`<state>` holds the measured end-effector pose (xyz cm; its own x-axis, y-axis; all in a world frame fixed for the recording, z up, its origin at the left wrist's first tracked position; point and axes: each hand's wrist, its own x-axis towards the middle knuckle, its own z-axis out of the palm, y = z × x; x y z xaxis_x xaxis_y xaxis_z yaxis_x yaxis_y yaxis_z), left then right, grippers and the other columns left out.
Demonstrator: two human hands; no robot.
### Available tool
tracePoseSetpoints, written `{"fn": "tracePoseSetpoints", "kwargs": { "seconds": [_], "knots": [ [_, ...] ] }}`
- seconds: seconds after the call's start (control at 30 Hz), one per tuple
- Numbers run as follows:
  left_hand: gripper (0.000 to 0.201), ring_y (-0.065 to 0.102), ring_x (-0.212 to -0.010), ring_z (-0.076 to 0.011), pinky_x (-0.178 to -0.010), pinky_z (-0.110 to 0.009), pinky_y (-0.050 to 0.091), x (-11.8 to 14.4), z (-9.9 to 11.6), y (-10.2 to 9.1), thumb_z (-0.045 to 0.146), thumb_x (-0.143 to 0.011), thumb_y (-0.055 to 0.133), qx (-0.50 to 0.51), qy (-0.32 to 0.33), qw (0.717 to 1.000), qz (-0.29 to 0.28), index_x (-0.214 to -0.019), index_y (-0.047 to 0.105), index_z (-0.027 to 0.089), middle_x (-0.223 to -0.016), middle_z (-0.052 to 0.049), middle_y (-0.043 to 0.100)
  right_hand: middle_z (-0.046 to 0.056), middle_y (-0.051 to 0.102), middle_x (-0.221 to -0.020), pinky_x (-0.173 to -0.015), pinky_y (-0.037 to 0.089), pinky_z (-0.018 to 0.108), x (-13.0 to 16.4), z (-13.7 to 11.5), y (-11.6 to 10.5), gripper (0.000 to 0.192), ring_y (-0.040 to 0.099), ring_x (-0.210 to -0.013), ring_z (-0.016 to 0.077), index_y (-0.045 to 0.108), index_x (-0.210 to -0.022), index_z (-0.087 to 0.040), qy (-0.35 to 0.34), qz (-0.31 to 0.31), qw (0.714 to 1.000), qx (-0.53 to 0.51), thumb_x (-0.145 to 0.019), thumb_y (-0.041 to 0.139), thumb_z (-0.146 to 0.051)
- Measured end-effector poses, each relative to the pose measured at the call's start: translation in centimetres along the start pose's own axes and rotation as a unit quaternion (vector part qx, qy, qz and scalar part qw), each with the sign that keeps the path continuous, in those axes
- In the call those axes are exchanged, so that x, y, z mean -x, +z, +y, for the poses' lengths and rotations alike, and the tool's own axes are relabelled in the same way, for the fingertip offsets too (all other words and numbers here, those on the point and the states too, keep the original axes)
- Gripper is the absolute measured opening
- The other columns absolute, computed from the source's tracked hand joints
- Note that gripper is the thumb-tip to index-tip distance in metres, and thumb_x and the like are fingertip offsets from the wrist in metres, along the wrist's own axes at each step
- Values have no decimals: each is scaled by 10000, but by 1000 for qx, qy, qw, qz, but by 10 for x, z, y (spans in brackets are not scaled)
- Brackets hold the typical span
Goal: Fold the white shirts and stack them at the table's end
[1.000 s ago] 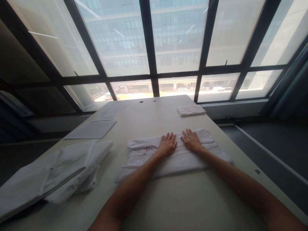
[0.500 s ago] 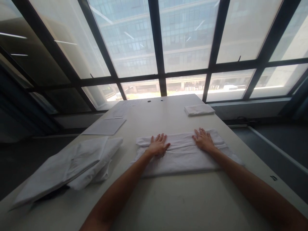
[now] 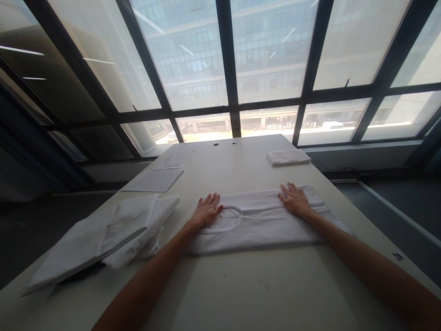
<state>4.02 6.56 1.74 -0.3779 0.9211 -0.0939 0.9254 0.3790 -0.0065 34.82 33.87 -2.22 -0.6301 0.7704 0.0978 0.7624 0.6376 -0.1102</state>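
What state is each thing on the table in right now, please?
White folded garment: flat, under both hands.
Left hand: open, palm down on it.
Right hand: open, palm down on it.
Loose white cloth pile: rumpled.
Small white cloth: folded.
Paper sheets: flat.

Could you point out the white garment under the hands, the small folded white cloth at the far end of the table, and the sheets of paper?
Folded white fabric garment point(image 3: 262, 225): head view, on its flat middle.
Small folded white cloth point(image 3: 288, 157): head view, on its top face.
Flat white paper sheets point(image 3: 153, 179): head view, on the nearest sheet's middle.
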Motion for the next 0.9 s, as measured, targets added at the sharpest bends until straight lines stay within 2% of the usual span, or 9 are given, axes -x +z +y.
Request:
{"fn": "tracePoseSetpoints", "kwargs": {
  "seconds": [0.1,0.23,0.37,0.43,0.53,0.63,0.73,0.9],
  "knots": [
    [685,100,-1562,-314,-1221,-585,131,11,4,0,561,-1051,154,7,-6,1000,-10,-1632,195,199,-1692,-111,113,151,211,-1678,-1220,153,515,-5,3,0,642,133,-1555,278,297,-1605,-195,-27,-11,1000,4,-1050,235,-512],
    [728,104,-1558,-341,-1211,-598,145,38,11,-5,600,-1041,150,-5,-15,999,-29,-1632,191,177,-1690,-137,105,143,194,-1683,-1228,146,503,-14,4,-2,647,126,-1557,269,292,-1607,-180,-82,-24,996,1,-1050,242,-507],
    [764,175,-1530,-422,-1170,-696,107,58,9,-20,679,-1008,215,-44,-35,997,-48,-1596,324,202,-1653,-183,253,143,204,-1679,-1228,154,507,-23,-2,-5,654,145,-1553,275,292,-1607,-165,-139,-35,990,-5,-1050,247,-504],
    [745,175,-1530,-423,-1172,-700,76,57,8,-31,678,-1007,255,-57,-22,998,-32,-1563,396,203,-1637,-186,300,149,213,-1674,-1224,162,516,-28,-9,-6,652,155,-1551,280,295,-1605,-160,-165,-37,986,-12,-1050,257,-499],
    [654,164,-1550,-340,-1212,-634,50,43,15,-46,609,-1030,322,-42,59,997,0,-1557,402,229,-1652,-142,282,143,226,-1671,-1223,158,508,-41,-26,-7,632,156,-1551,268,313,-1599,-169,-214,-40,976,-28,-1051,283,-482],
    [564,177,-1556,-238,-1246,-529,96,20,30,-52,513,-1058,345,12,163,987,0,-1581,337,301,-1667,-61,266,126,237,-1671,-1230,137,482,-57,-41,-7,621,157,-1552,252,323,-1595,-179,-245,-43,968,-39,-1052,291,-479],
    [559,179,-1554,-201,-1254,-450,136,-5,42,-45,475,-1071,341,58,239,969,-3,-1604,280,315,-1673,-32,246,131,237,-1671,-1230,143,477,-70,-41,-8,642,159,-1551,254,314,-1598,-168,-223,-47,973,-43,-1048,288,-499],
    [553,127,-1562,-196,-1261,-438,92,-24,41,-26,516,-1077,283,87,332,939,-28,-1609,237,369,-1675,15,225,121,230,-1674,-1233,143,485,-75,-18,-11,628,164,-1550,248,310,-1598,-161,-179,-41,982,-39,-1051,242,-464]
  ]
}}
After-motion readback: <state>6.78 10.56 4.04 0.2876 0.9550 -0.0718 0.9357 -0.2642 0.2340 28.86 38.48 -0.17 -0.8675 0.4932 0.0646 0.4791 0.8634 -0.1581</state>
